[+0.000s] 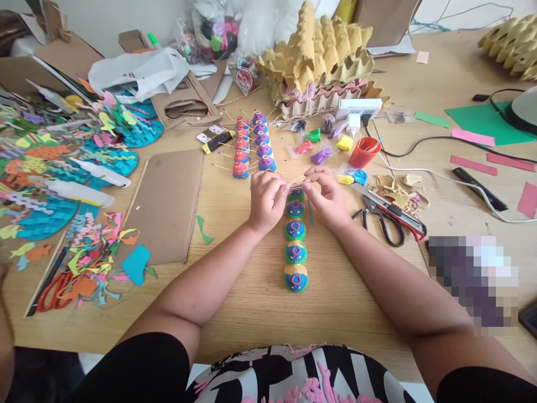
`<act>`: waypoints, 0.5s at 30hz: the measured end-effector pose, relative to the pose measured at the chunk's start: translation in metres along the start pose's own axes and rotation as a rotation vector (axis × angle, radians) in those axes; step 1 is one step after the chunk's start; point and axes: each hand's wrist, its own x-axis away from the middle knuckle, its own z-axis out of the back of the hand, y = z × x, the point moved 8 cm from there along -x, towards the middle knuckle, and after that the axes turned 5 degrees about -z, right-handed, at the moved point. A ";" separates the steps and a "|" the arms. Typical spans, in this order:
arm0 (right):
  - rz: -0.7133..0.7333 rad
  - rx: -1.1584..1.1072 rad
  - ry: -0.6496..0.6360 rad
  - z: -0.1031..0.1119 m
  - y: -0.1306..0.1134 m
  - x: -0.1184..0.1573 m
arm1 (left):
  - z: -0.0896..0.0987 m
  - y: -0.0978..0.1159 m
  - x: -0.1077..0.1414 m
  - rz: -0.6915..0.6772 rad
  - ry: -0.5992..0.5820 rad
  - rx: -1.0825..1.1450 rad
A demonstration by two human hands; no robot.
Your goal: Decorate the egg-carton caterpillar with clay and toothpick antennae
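Observation:
My left hand and my right hand meet above the middle of the table, both closed. Between their fingertips runs a small bundle of thin wooden sticks, pinched at each end. Just below lies a row of several domed egg-carton cups, painted blue and green with red rings on them. The far end of this row is partly covered by my hands. Beyond my left hand stand a red-and-blue row of cups and a purple-and-blue row, with thin sticks poking out of their sides.
Egg trays are stacked at the back. An orange cup, bags of coloured clay, a box cutter and black-handled scissors lie right. Cardboard, paper scraps and glue bottles fill the left.

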 end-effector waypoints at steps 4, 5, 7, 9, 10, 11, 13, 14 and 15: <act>0.014 -0.032 0.026 0.002 0.003 0.000 | 0.002 0.001 0.000 -0.059 0.037 -0.037; 0.013 -0.041 0.033 0.002 0.004 -0.001 | 0.002 0.002 0.000 -0.071 0.042 -0.047; 0.002 -0.063 0.036 0.003 0.006 -0.001 | 0.001 0.002 0.001 -0.082 0.050 -0.064; -0.013 -0.081 0.036 0.003 0.008 -0.002 | 0.001 0.002 0.001 -0.088 0.058 -0.075; -0.019 -0.085 0.037 0.003 0.009 -0.002 | 0.001 0.003 0.001 -0.089 0.061 -0.080; -0.023 -0.088 0.039 0.003 0.010 -0.002 | 0.001 0.003 0.002 -0.091 0.065 -0.087; -0.031 -0.093 0.043 0.004 0.011 -0.002 | 0.001 0.004 0.002 -0.102 0.071 -0.104; -0.035 -0.096 0.045 0.004 0.012 -0.002 | 0.001 0.005 0.003 -0.108 0.073 -0.109; -0.036 -0.098 0.046 0.004 0.012 -0.001 | 0.001 0.005 0.003 -0.115 0.075 -0.111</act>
